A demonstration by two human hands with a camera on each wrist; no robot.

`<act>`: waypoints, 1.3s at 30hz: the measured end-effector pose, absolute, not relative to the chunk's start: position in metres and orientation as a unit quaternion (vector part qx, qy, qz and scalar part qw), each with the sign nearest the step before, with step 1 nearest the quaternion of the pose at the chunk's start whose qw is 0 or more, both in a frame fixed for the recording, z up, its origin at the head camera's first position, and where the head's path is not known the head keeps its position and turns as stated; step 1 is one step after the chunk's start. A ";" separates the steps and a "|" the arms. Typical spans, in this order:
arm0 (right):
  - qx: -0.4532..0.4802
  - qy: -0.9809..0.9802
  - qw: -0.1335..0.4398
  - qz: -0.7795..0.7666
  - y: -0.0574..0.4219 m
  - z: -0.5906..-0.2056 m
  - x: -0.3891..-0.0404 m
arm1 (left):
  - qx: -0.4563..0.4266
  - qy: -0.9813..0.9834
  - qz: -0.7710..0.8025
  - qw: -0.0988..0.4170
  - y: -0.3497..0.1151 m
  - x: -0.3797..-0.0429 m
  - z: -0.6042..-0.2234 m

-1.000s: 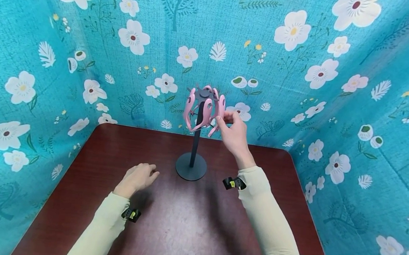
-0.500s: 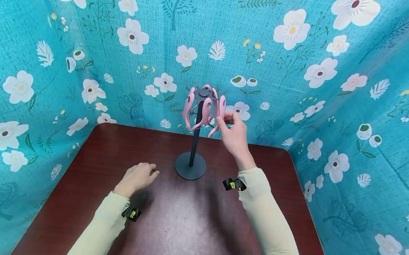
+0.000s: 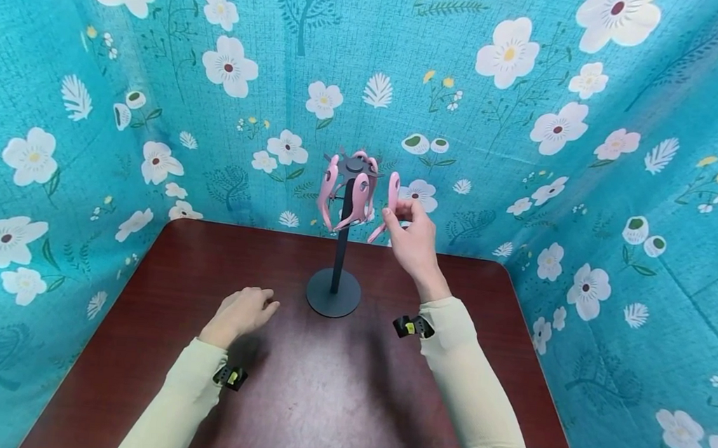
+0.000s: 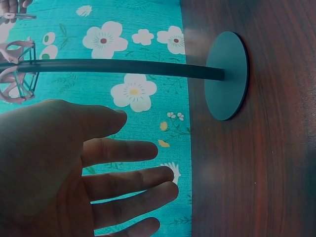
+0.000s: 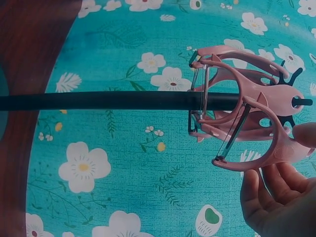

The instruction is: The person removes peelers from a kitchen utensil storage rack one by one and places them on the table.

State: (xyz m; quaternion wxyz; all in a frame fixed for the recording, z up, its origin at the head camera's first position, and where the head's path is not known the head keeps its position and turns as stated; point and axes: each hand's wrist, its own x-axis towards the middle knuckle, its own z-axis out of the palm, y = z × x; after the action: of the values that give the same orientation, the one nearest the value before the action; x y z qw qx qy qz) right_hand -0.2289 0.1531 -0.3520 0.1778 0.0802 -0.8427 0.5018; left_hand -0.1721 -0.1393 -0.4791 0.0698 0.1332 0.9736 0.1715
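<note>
My right hand (image 3: 415, 239) pinches the handle of a pink Y-shaped peeler (image 3: 393, 188), thumb on one side and fingers on the other. In the right wrist view this held peeler (image 5: 276, 150) points its metal blade toward the stand's pole (image 5: 123, 100). It is off to the right of the black utensil stand (image 3: 341, 251). Several more pink peelers (image 3: 360, 190) hang from hooks around the stand's top. My left hand (image 3: 239, 316) hovers over the table left of the round base, fingers relaxed; the left wrist view shows the left palm (image 4: 44, 153) holding nothing.
The stand's round black base (image 3: 333, 294) sits toward the back of the dark red-brown table (image 3: 294, 402). A turquoise floral cloth (image 3: 260, 195) hangs behind the table and along both sides. Bare hooks (image 3: 328, 157) jut out at the stand's top.
The pinched peeler has come off its hook and moved slightly right, away from the stand, with my right hand. The left hand has stayed in place.
</note>
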 end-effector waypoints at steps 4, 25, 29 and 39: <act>0.075 -0.845 0.173 0.500 0.155 -0.355 -0.228 | 0.134 0.974 0.171 0.069 -0.139 -0.172 -0.480; 0.016 -0.873 0.137 0.469 0.183 -0.368 -0.222 | 0.140 0.973 0.172 0.066 -0.137 -0.172 -0.481; 0.006 -0.883 0.133 0.450 0.188 -0.372 -0.221 | 0.139 0.973 0.172 0.066 -0.136 -0.172 -0.482; -0.012 -0.897 0.117 0.426 0.198 -0.382 -0.217 | 0.140 0.973 0.172 0.068 -0.137 -0.171 -0.484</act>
State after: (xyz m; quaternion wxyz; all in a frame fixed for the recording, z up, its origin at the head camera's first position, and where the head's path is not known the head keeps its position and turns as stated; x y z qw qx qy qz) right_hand -0.2175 0.1977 -0.3825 0.1173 -0.0120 -0.8968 0.4264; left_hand -0.1711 -0.1370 -0.4837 0.0676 0.1402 0.9728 0.1718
